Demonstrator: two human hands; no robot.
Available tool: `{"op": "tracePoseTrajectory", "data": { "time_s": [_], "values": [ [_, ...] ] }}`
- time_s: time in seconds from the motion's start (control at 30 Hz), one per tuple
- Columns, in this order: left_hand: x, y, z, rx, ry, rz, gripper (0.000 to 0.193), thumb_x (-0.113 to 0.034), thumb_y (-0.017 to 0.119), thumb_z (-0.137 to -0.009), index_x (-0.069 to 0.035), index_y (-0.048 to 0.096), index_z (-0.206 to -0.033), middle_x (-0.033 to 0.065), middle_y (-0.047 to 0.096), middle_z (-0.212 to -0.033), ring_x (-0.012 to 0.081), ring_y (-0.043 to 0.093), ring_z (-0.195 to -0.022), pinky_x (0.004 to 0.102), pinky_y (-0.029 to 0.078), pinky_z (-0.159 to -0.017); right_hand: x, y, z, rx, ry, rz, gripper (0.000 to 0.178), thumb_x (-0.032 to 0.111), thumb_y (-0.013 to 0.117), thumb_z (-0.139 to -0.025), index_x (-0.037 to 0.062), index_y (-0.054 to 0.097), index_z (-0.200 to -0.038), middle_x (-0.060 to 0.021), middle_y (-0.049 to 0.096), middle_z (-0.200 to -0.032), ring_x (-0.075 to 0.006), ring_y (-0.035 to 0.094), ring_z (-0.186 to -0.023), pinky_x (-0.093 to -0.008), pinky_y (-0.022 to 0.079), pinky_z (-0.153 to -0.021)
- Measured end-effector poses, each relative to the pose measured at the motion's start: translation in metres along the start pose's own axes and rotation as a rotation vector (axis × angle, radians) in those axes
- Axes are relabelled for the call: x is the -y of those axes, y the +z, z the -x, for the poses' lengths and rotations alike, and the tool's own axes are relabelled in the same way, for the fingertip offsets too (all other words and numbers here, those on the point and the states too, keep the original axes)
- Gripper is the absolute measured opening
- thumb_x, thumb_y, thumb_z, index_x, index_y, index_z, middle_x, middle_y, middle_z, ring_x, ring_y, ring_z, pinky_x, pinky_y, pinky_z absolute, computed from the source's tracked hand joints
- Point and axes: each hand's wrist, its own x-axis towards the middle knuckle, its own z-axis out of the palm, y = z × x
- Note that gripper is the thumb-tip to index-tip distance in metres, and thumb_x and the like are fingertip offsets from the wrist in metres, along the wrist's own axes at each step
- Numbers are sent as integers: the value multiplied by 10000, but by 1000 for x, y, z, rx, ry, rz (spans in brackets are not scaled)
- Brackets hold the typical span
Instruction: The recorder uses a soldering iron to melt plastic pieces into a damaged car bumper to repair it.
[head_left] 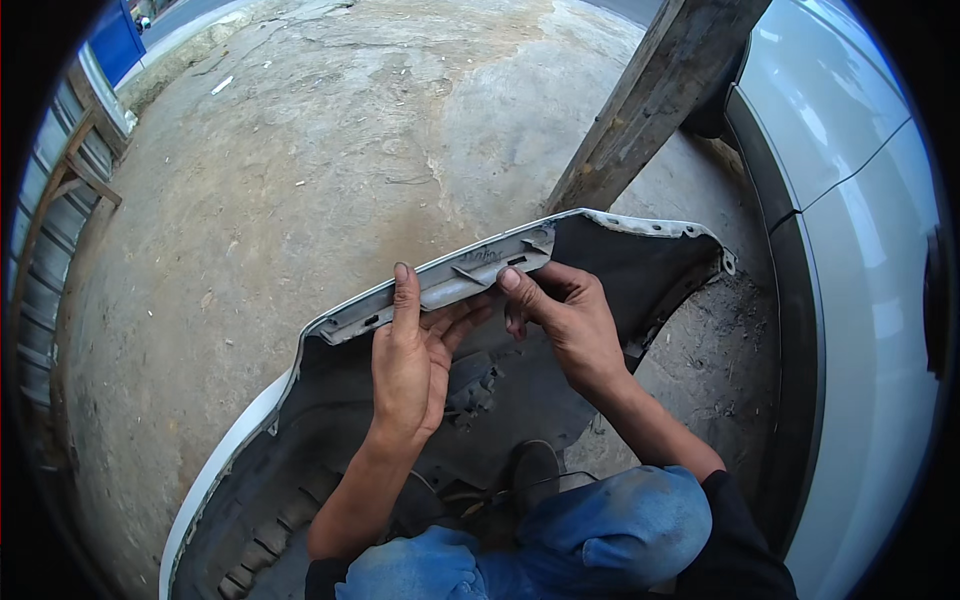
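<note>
Your left hand [405, 372] holds the grey strip [480, 262]; your right hand [578, 325] touches it — pinching, I can't tell. You're seemingly adjusting it — next calls for steady support.

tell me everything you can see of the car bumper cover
The car bumper cover looks plastic, white outside, its dark inner face toward the camera. A grey flange with slots and ribs runs along the far edge; the right end has holes. It curves from lower left to the right, beyond the knees. The left hand grips the flange; the right hand rests its thumb near a slot.
</note>
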Motion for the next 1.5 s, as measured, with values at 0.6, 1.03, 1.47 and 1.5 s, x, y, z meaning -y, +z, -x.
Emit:
{"op": "tracePoseTrajectory", "data": {
  "time_s": [0.6,1.03,1.47,1.5],
  "values": [
    [-60,-29,-8,158,1148,-1746,754,-55,835,-770,-68,558,-1471,139,690,-1298,327,663,-1147,457,527,-1002,-13,8,0,-47,-162,-84,356,323,732,-1024,-31,764,-1028,-129,785,-877,-135,684,-780,-286,537,-757],
    [-47,-52,-29,281,965,-1868,959,72,762,-674,-103,467,-1570,138,683,-1132,325,714,-894,427,589,-753,-14,9,1,-43,-165,-77,335,307,737,-1024,-20,780,-1081,-93,772,-827,-105,655,-771,-277,520,-739],
    [-46,-49,-27,252,947,-1980,994,57,742,-704,-153,427,-1623,104,623,-958,270,673,-758,419,577,-683,-7,-1,4,0,-104,28,370,327,689,-1051,-30,765,-990,-131,757,-842,-161,703,-812,-311,549,-763],
    [-45,-50,-28,250,974,-1981,998,52,748,-703,-156,425,-1625,99,615,-944,265,666,-746,416,575,-679,-4,-4,6,1,-102,31,370,327,689,-1051,-30,765,-990,-131,757,-842,-161,703,-812,-311,549,-763]
  ]
}}
